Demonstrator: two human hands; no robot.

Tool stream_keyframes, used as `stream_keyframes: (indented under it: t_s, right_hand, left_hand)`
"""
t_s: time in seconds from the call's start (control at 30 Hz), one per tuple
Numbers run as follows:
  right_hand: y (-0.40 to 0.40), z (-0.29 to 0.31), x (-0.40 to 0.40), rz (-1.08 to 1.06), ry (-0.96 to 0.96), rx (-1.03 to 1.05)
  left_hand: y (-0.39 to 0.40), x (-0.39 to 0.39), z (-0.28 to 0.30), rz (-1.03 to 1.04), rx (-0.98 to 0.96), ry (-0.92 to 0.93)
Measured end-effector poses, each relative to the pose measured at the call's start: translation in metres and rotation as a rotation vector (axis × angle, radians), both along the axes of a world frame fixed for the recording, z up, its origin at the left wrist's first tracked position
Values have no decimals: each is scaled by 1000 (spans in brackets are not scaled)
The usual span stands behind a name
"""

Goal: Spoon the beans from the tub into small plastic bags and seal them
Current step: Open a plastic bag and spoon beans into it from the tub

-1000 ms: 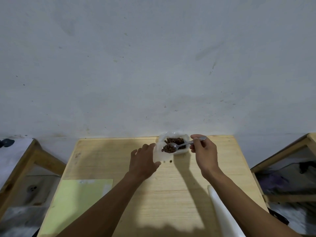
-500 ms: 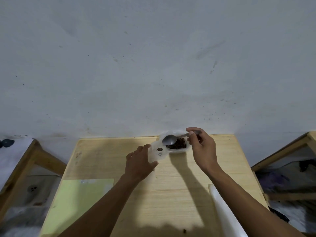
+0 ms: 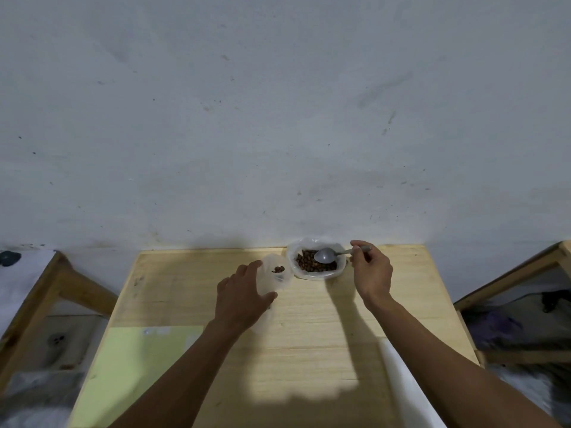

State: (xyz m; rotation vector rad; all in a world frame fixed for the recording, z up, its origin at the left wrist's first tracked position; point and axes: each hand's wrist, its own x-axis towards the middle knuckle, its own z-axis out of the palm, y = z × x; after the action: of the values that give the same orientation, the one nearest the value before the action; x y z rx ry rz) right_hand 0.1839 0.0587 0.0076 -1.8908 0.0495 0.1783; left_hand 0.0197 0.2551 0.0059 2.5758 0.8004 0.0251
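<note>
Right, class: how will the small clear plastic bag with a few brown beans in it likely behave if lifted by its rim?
The small clear plastic bag looks thin and crumpled, so probably floppy. Only a few brown beans lie inside, so likely very light. The left hand holds it open; without that, its mouth may well collapse.

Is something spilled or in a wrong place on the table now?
Nothing stands out. The beans lie in the tub or in the small plastic bag held by the left hand. The right hand holds the empty spoon above the tub.
</note>
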Motion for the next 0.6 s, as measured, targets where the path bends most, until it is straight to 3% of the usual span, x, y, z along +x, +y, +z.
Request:
stream_keyframes:
  t_s: [0.23, 0.4, 0.6]
  right_hand:
    - [14, -20, -7, 49, 102, 21]
    - [10, -26, -4, -78, 240, 126]
    - [-4, -13, 4, -181, 226, 199]
  left_hand:
    - [-2, -2, -4, 1, 4, 27]
    - [-5, -5, -10, -5, -10, 41]
    - [-5, -4, -10, -14, -9, 49]
